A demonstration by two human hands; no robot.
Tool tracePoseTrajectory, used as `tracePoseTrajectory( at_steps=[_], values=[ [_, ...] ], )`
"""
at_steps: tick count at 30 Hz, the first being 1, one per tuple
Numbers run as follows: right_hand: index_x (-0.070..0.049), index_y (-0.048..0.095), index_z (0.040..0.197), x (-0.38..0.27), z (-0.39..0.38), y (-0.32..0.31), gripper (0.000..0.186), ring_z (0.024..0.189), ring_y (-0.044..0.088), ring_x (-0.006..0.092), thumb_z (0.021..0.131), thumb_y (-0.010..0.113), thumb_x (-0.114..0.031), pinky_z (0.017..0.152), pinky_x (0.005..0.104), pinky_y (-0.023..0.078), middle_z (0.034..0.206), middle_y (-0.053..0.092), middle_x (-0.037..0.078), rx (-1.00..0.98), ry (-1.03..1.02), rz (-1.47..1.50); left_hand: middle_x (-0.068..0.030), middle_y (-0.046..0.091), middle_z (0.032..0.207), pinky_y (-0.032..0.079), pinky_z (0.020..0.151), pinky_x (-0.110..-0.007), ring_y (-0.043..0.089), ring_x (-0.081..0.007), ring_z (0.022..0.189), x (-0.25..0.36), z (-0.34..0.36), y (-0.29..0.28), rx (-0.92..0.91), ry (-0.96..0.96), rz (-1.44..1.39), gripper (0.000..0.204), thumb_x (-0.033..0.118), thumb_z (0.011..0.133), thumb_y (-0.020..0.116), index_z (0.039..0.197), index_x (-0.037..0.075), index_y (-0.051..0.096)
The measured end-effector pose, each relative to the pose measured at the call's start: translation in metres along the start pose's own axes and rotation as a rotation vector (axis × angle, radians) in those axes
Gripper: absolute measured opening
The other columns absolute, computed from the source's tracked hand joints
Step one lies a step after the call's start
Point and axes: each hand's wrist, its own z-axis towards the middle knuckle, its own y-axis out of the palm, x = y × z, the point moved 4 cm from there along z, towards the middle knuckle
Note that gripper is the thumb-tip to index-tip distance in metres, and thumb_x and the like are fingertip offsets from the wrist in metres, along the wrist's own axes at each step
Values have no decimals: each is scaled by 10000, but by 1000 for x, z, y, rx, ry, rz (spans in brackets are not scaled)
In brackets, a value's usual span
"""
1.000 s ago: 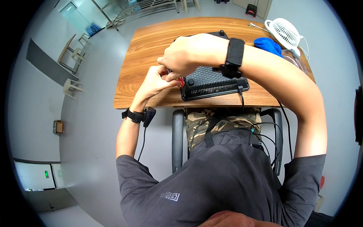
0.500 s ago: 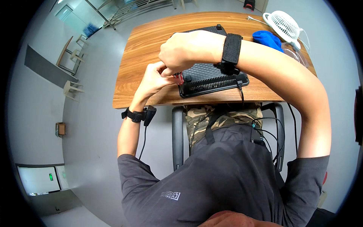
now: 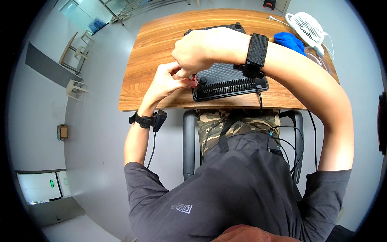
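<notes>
One red-and-white object (image 3: 194, 80), long axis unclear, tight between left fingers (image 3: 182, 84); grip of right fingers (image 3: 183, 74) indiscernible.

Bright, soft light, edges of the table (image 3: 139, 86) bowed (corners black)

Emblem (image 3: 183, 208): pale, angular, with small lettering, printed on the front of the person's dark grey shirt (image 3: 242, 189). Sign (image 3: 51, 183): small, bright green, at the white door (image 3: 36, 187), near left; wording too small to read.
</notes>
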Motion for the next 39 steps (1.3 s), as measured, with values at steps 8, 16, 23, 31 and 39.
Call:
tracePoseTrajectory(
  at_steps=[8, 16, 23, 31, 39],
  values=[
    [-50, 777, 1037, -7, -12, 0, 356, 945, 720, 324, 900, 679, -364, 805, 440, 578, 1037, 758, 148, -76, -86, -43, -50, 758, 915, 545, 900, -334, 691, -122, 903, 16, 2, 4, -100, 184, 37, 353, 62, 730, 861, 1047, 1, 718],
    [-44, 794, 963, -22, 2, 1, 222, 895, 740, 325, 842, 690, -198, 779, 417, 586, 963, 764, 171, 39, -68, -21, -70, 760, 905, 570, 823, -310, 708, -143, 883, 1, -5, -8, 11, 40, 38, 252, 33, 749, 835, 971, -14, 725],
    [-63, 794, 1015, -19, 6, 1, 256, 952, 736, 325, 891, 683, -258, 821, 421, 583, 1036, 763, 165, -44, 30, -1, -78, 762, 918, 573, 799, -310, 717, -148, 868, 9, -6, -5, -43, 93, -15, 243, 50, 769, 833, 975, -29, 731],
    [-63, 782, 1033, -7, -3, 2, 284, 915, 727, 317, 901, 714, -305, 805, 411, 586, 1001, 767, 131, -83, -32, -49, -66, 745, 960, 523, 950, -348, 660, -143, 981, 0, -3, -5, -86, 102, -20, 282, 141, 787, 805, 1014, -7, 726],
    [-15, 773, 823, -7, 3, -1, 487, 787, 727, 345, 859, 738, -499, 698, 429, 582, 796, 744, 155, -24, -12, 0, -54, 719, 1016, 538, 936, -338, 658, -134, 984, -2, -1, -9, -98, -46, 34, 470, 116, 755, 895, 1148, -10, 671]
  ],
)
